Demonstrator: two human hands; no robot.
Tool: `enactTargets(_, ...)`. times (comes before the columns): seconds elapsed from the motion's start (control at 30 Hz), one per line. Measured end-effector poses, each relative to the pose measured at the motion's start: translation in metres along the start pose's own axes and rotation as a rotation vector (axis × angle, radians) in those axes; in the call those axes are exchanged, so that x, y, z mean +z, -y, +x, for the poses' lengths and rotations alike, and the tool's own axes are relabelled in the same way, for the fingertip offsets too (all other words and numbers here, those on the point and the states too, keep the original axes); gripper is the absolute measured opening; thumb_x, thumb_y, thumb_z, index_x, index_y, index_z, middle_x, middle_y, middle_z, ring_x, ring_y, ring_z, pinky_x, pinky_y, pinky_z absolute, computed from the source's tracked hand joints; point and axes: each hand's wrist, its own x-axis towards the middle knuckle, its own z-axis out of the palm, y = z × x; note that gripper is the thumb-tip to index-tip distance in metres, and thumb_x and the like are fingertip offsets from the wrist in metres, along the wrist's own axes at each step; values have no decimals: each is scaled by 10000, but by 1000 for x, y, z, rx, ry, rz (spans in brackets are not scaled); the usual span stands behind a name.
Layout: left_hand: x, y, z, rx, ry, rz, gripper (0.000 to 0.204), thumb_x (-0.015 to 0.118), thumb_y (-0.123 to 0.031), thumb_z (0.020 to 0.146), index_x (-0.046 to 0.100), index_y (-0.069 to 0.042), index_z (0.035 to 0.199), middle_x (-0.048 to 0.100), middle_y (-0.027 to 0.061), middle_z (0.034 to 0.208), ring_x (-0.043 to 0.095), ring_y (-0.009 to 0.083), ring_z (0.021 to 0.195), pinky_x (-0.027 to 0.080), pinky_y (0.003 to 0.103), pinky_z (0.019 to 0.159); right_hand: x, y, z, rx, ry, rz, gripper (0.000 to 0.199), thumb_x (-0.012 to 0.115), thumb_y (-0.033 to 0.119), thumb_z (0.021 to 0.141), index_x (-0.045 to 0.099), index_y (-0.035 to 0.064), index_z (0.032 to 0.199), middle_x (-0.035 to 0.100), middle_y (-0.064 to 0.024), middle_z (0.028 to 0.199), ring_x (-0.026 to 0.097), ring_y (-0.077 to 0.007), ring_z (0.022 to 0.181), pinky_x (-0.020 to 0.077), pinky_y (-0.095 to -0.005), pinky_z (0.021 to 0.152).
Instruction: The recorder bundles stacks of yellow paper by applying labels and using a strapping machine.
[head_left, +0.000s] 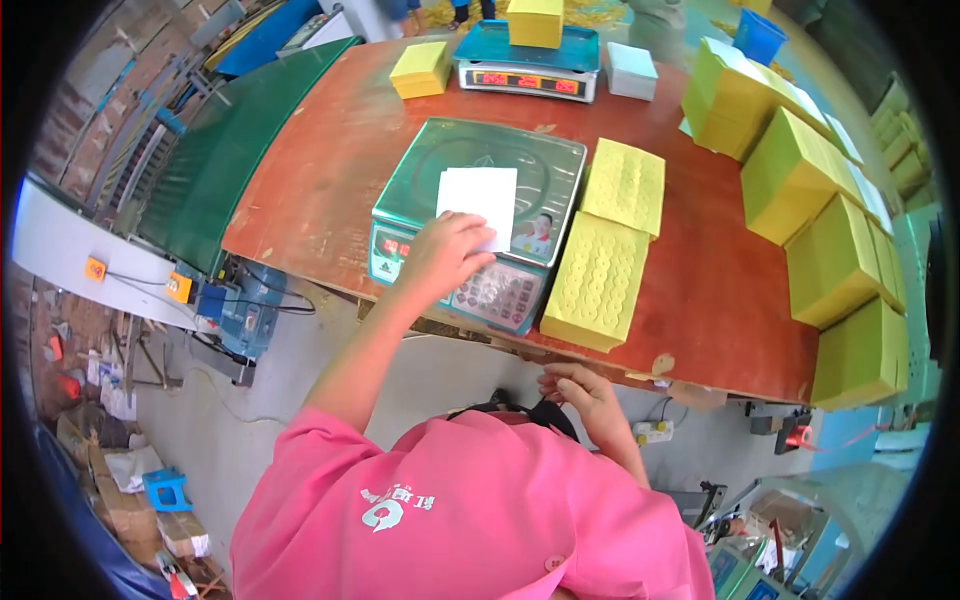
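A small stack of white paper (478, 195) lies on the green-tinted pan of a digital scale (420, 170) in front of me. My left hand (448, 258) is over the stack's lower left corner, with fingers and thumb closed on its near edge. Below the hand, the keypad and a red-lit display show on the scale's front. My right hand (588, 402) hangs just off the table edge, close to my body. Its fingers are loosely bent and apart, and nothing shows in them. Two yellow perforated paper stacks (597, 285) stand right beside the scale.
Tall yellow paper stacks (800, 180) line the table's right side. At the back, a second scale (528, 70) bears a yellow block (535, 22), between another yellow block (420, 70) and a pale stack (631, 72). A green conveyor belt (230, 150) adjoins the table's left.
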Motion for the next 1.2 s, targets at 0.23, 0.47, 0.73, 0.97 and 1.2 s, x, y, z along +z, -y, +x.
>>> enactTargets(0.23,-1,5,-23,-688,-243,-768,138,601,-147,928,632,-20,971,536,-27,774,490,75,722,398,257,637,12,84,41,7,365,-20,360,481,107,968,521,-21,1302,618,-108,1156,617,-208,1044,484,-341,939)
enactTargets(0.47,-5,6,-22,-699,-328,-1050,186,555,-174,940,639,-9,959,538,-49,829,451,38,797,373,213,711,75,114,160,-251,-67,204,443,483,112,962,443,-25,1381,570,-119,1240,593,-221,1082,475,-335,930)
enactTargets(0.73,-14,43,20,-648,-91,-1267,388,547,-388,970,661,-16,968,668,58,926,613,125,884,481,277,785,95,106,190,-308,-166,-50,357,533,106,940,568,-5,1278,634,-41,973,565,-110,878,459,-257,823)
enactTargets(0.97,-17,56,36,-741,32,-1277,296,671,-342,907,633,-48,909,655,43,822,620,114,725,496,245,647,104,102,190,-404,-243,-120,334,562,101,924,591,14,1246,657,-88,1026,585,-121,951,461,-269,864)
enactTargets(1.2,-15,59,36,-724,49,-1323,292,673,-330,907,624,-42,906,654,50,820,627,122,719,514,258,651,107,107,183,-359,-255,-111,334,552,90,926,586,11,1249,643,-47,968,535,-77,839,453,-238,748)
